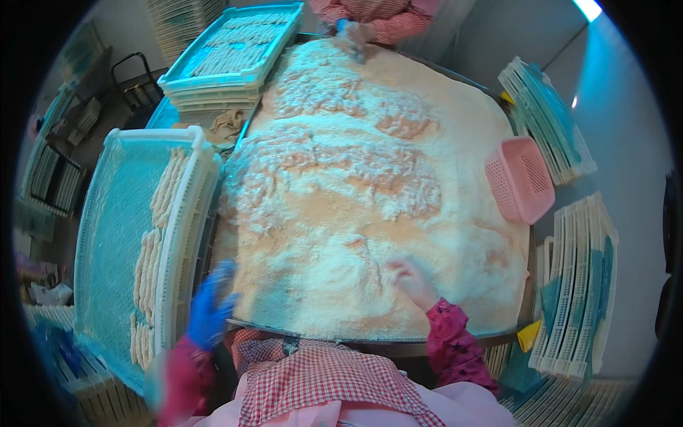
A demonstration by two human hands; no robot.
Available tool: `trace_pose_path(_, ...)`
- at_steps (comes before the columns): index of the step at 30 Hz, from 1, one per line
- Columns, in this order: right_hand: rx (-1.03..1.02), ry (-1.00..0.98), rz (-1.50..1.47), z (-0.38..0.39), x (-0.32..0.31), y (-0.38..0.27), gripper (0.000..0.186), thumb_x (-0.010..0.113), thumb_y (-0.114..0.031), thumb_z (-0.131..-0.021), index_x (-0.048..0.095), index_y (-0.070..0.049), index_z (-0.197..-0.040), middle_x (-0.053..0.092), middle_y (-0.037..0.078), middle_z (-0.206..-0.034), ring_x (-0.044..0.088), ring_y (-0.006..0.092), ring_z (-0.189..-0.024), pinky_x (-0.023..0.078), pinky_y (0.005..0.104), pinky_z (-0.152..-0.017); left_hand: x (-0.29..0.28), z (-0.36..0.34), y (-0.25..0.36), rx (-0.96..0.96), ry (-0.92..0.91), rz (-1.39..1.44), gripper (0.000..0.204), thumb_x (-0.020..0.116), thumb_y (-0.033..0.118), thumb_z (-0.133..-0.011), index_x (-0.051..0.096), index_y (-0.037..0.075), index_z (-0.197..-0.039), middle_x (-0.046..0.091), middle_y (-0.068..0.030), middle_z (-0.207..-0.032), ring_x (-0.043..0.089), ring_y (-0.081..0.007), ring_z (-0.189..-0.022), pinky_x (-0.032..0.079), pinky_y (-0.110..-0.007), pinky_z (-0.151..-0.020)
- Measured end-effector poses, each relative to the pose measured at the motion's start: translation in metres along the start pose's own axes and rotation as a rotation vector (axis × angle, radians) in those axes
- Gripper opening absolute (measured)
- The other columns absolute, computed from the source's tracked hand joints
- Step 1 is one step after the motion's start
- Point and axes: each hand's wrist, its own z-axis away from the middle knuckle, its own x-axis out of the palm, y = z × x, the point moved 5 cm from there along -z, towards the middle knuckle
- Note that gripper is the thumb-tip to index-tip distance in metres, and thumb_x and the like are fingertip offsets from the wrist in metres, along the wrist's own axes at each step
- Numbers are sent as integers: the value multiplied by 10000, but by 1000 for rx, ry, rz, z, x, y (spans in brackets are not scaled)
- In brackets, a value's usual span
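My left hand (212, 307), in a blue glove, has its fingers apart at the table's lower-left edge, beside a mesh-lined white tray (110, 249) with rows of pale coated strips (147, 274). My right hand (414, 283), bare, hovers over or rests on the powder, I cannot tell which, fingers loosely curled and apart, holding nothing visible. Just left of it lies a thin pinkish coated strip (368, 260). The table (462, 242) is covered in pale powder, with lumpy heaps of pinkish, powder-coated pieces (327, 167) across its middle and far part.
A co-worker (370, 18) works at the far edge, hands (352, 34) together. Stacked trays (231, 43) with strips sit top left. A pink perforated basket (519, 178) lies on the right. Stacks of white trays (573, 285) flank the right side. A trolley handle (128, 64) shows at back left.
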Motion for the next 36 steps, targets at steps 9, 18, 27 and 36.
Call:
trace_pose_path(9, -296, 544, -197, 5, 42, -48, 680, 303, -484, -918, 226, 23, -1366, 265, 177, -1410, 211, 272, -1325, 149, 359, -1083, 257, -94, -21, 366, -207, -374, 461, 600, 236, -778, 497, 58, -1191, 548, -175, -1111, 534, -349, -979, 444, -409, -828)
trace_pose_path(18, 23, 951, 44, 39, 30, 21, 574, 347, -325, -931, 226, 36, -1361, 243, 191, -1417, 207, 278, -1326, 124, 351, -1093, 243, -74, -20, 539, -306, -680, 342, 590, 109, -696, 578, 103, -1038, 607, -101, -970, 582, -306, -854, 476, -392, -718)
trace_pose_path(27, -543, 531, 503, -9, 92, -83, 542, 285, -381, -931, 334, -37, -1347, 245, 160, -1432, 181, 298, -1339, 107, 436, -1082, 256, -57, -74, 9, -464, 742, 465, 366, 217, -945, 246, 69, -1369, 303, -89, -1381, 314, -195, -1244, 263, -310, -1015)
trace_pose_path(36, -613, 419, -215, -33, 66, -109, 617, 401, -406, -902, 262, -35, -1374, 278, 176, -1407, 227, 280, -1316, 156, 379, -1064, 247, -72, -24, -126, 45, 2026, 587, 425, 394, -896, 249, 107, -1376, 352, -113, -1335, 394, -201, -1159, 340, -335, -945)
